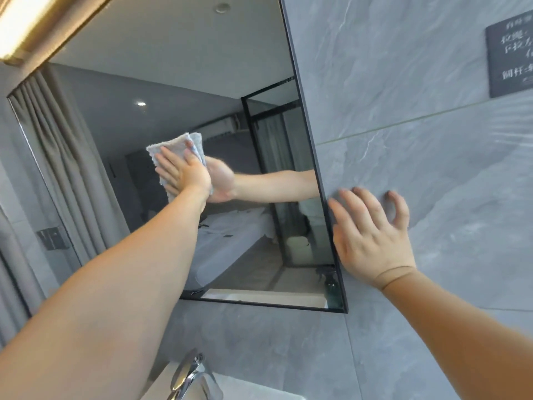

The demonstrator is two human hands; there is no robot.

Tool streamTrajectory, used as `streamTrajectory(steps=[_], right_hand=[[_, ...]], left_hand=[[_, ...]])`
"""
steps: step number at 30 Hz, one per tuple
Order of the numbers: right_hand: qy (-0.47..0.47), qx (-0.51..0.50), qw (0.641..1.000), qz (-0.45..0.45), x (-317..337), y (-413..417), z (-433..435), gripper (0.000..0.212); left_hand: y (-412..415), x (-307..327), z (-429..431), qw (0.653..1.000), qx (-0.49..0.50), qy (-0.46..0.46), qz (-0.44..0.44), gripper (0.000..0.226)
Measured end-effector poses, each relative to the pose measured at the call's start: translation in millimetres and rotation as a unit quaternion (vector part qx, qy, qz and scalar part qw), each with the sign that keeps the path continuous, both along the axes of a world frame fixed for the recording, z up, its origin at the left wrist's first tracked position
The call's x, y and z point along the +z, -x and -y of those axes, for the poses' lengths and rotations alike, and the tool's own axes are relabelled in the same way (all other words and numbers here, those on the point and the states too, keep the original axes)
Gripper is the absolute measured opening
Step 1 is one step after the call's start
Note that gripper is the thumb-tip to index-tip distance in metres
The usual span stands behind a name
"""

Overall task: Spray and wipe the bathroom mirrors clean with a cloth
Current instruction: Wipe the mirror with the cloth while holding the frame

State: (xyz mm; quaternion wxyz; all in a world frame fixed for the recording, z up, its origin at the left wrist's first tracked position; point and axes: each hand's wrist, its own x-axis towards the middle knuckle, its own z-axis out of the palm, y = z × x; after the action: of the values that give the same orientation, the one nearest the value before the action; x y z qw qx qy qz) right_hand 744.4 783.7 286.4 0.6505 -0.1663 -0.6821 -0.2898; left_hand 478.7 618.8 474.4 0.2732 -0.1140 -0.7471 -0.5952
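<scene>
A large black-framed mirror (161,90) hangs on the grey tiled wall. My left hand (184,171) presses a folded light grey cloth (173,147) flat against the glass near its middle, fingers straight. The hand's reflection meets it from the right. My right hand (372,238) rests with spread fingers on the wall tile, just beside the mirror's right frame edge. No spray bottle shows directly; a dark bottle appears only as a reflection in the mirror's lower right corner.
A chrome tap (190,376) and the white basin rim (230,388) sit below the mirror. A dark sign (510,50) with white writing hangs on the wall at upper right. A lit lamp bar (37,21) runs above the mirror's top left.
</scene>
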Motion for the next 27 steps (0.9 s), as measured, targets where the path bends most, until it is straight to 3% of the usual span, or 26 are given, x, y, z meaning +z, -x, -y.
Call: streamTrajectory(steps=[3,6,8,13,15,18,24,27], right_hand=[[0.008,0.019,0.998,-0.062,61,4,15,0.046],[0.084,0.024,0.995,-0.044,115,10,13,0.055],[0.122,0.018,0.992,-0.011,125,15,4,0.061],[0.098,-0.002,0.995,-0.015,118,24,-7,0.063],[0.089,-0.004,0.996,-0.02,120,26,-9,0.063],[0.073,-0.013,0.997,-0.029,119,29,-11,0.064],[0.072,-0.005,0.997,-0.031,120,29,-11,0.063],[0.076,-0.008,0.997,-0.029,120,28,-9,0.064]], left_hand=[[4,-2,-3,1.0,0.004,-0.004,-0.009,0.062],[7,-2,0,1.0,0.001,0.0,-0.01,0.061],[15,0,5,1.0,0.001,-0.001,-0.004,0.06],[82,6,43,0.995,0.023,-0.075,0.059,0.062],[120,-2,60,0.99,0.021,-0.109,0.087,0.071],[156,-10,70,0.979,0.003,-0.178,0.101,0.11],[135,1,64,0.977,-0.004,-0.177,0.118,0.088],[66,16,28,0.997,0.025,-0.071,-0.01,0.068]])
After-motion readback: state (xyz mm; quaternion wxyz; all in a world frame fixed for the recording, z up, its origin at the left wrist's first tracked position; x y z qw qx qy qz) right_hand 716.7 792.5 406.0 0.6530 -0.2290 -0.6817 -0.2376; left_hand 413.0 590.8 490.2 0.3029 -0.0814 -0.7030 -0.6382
